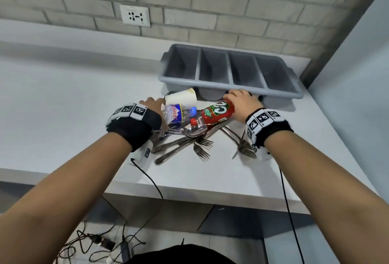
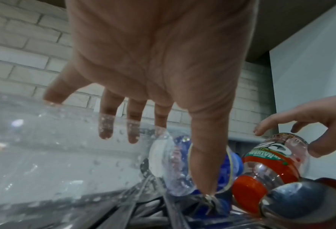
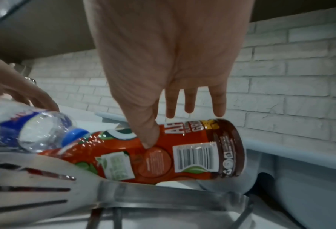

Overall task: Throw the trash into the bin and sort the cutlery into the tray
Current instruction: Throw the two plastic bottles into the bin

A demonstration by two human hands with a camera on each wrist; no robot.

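White counter (image 1: 63,99) carries it all; grey tray (image 1: 229,90) sits at the back by the brick wall, its four compartments bare as far as the head view shows; no bin is in sight in any view; in front of the tray lies the heap, trash on top of cutlery; a paper cup (image 1: 182,97) lies on its side behind a clear bottle (image 1: 179,114) with a blue cap, a red bottle (image 1: 216,114) lies beside it, necks nearly meeting, both resting across the forks (image 1: 202,147) and spoons (image 1: 195,131)

Trash comes first, I judge, and this is the start of that step; the left hand (image 1: 152,103) spreads over the clear bottle, fingers straight and apart, tips reaching its far side, not yet closed round it; the right hand (image 1: 242,101) lies over the base end of the red bottle, thumb (image 3: 148,131) pressed on the label, the other fingers straight behind it, so no firm clasp yet

Next move calls for both hands to close on their bottles and lift straight up, so the cutlery beneath is not dragged; the cup remains for a later trip
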